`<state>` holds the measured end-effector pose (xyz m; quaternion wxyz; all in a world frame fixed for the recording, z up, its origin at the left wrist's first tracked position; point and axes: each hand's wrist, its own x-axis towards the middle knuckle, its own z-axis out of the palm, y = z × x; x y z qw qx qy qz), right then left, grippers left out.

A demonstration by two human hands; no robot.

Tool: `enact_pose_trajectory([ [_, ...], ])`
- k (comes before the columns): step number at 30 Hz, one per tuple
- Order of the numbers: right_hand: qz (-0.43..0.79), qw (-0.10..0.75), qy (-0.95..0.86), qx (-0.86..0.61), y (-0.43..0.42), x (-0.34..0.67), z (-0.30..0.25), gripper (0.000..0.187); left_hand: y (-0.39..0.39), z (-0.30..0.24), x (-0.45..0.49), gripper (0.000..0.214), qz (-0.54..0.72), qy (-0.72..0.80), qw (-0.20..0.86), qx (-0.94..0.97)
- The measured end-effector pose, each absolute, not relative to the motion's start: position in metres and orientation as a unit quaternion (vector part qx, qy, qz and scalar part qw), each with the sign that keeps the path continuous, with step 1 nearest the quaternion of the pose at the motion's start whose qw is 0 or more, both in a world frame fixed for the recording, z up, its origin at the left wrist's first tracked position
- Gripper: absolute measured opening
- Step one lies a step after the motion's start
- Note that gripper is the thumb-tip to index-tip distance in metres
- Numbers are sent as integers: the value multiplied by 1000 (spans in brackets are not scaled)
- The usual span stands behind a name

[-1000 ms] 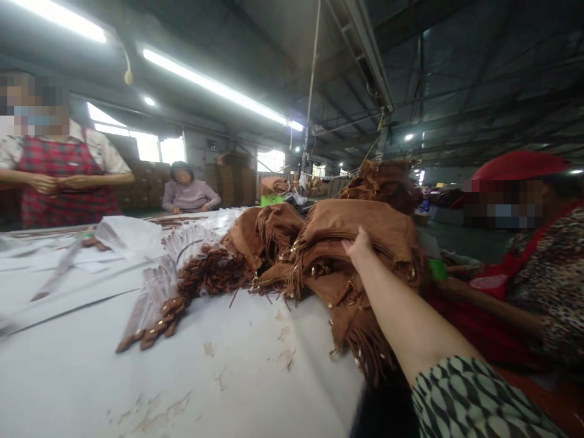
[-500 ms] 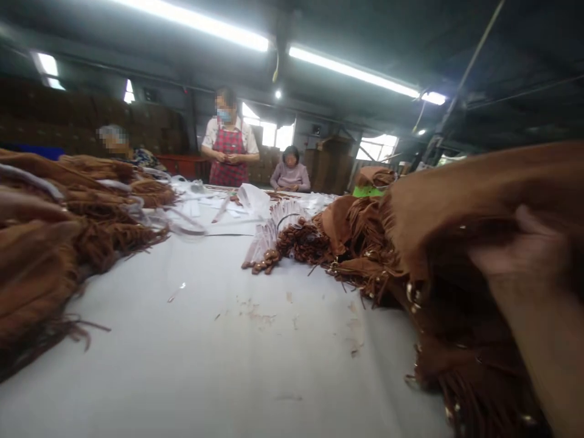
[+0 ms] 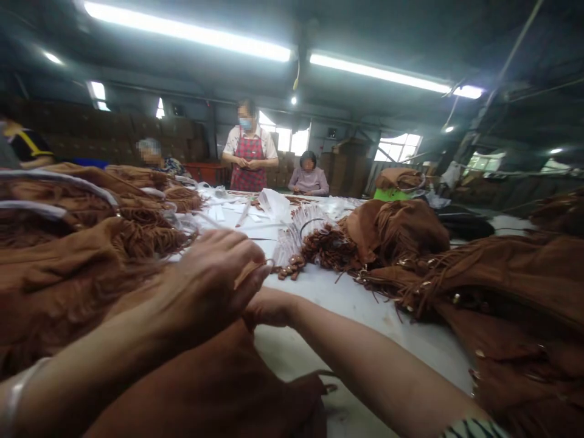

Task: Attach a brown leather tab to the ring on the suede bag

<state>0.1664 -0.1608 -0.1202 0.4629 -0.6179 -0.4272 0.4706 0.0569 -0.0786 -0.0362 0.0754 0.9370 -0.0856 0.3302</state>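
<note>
Under both hands point(image 3: 214, 286): brown bag point(image 3: 205, 389).

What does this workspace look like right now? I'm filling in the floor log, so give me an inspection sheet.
Surface: white table, scuffed in places.
Job's things: brown suede piece lies under both hands, nearest the camera.
Clutter: fringed brown bags piled at left and right; bundle of brown straps in clear sleeves; plastic wrap farther back.
Hands: left hand lies flat on the suede, fingers stretched out; right hand is tucked under it, its grip hidden.
Cables: a cord hangs from the ceiling at upper right.
Surroundings: strip lights overhead; a person in a red checked apron stands at the far end, another person sits beside.
</note>
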Motion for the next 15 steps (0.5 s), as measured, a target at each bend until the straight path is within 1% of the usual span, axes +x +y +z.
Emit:
enact_pose_trajectory([
  [2, 493, 326, -443, -675, -146, 176, -139, 17, -58, -66, 70, 22, 268, -59, 99, 956],
  [3, 484, 285, -444, -698, -142, 186, -144, 18, -48, -84, 76, 22, 217, -48, 117, 968],
  [5, 421, 258, -422, -760, -138, 217, -144, 19, -32, -118, 87, 20, 114, -10, 159, 981],
  [7, 307, 226, -384, -841, -134, 257, -138, 22, -26, -149, 93, 19, 46, 22, 197, 979],
  [9, 183, 180, -338, -906, -128, 299, -134, 28, -28, -174, 97, 19, 32, 33, 212, 976],
  [11, 95, 118, -299, -942, -120, 335, -137, 29, -33, -194, 101, 16, 47, 25, 208, 977],
  [13, 53, 54, -270, -960, -110, 362, -146, 30, -37, -208, 105, 15, 62, 8, 218, 974],
  [15, 46, 1, -252, -967, -100, 380, -157, 29, -38, -214, 108, 16, 66, -7, 234, 970],
])
